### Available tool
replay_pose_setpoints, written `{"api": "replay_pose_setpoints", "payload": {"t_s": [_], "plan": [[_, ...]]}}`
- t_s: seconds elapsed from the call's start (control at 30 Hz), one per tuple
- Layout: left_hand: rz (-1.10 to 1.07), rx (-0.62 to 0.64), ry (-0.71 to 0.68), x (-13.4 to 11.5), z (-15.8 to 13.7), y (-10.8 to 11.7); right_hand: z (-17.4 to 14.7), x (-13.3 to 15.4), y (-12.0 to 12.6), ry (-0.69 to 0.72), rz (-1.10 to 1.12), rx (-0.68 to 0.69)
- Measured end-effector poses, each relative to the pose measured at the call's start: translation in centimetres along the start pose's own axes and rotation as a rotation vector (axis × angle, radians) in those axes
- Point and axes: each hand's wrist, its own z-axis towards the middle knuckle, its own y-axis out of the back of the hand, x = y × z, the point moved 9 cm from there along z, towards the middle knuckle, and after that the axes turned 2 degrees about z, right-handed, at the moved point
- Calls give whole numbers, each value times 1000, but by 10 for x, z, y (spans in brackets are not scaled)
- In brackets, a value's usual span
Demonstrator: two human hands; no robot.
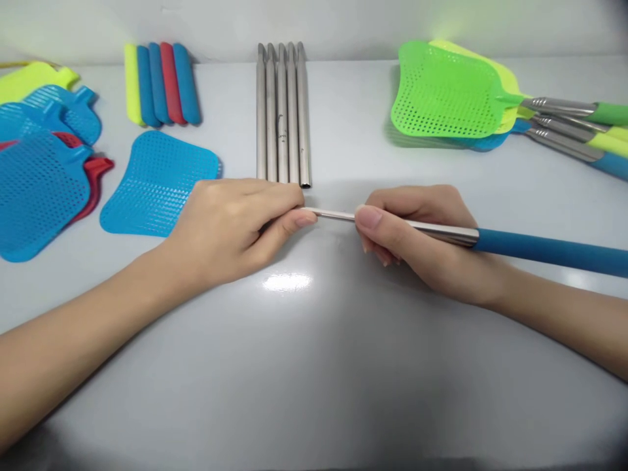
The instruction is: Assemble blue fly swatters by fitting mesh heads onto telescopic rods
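Observation:
A metal fly swatter handle [441,231] with a blue foam grip [549,250] lies across my right hand [417,239], whose thumb and fingers are closed round its metal tube. Its thin rod points left. My left hand [240,226] pinches the rod's far tip between thumb and fingers. Just behind my left hand, and partly covered by it, lies a blue perforated swatter head [161,180]. Beyond the hands stretches a row of several bare metal tubes [282,118], lying side by side.
Several foam grips [161,85] in yellow, blue and red lie in a row at the back left. Loose swatter heads [44,190] overlap at the far left. Swatters with heads on their handles [449,91] are stacked at the back right, near the wall [343,29].

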Motion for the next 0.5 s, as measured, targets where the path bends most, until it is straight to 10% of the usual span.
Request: {"api": "replay_pose_setpoints", "payload": {"t_s": [0.5], "plan": [[58, -60, 2, -2, 0, 8, -3, -1, 6, 37, 77, -57]]}}
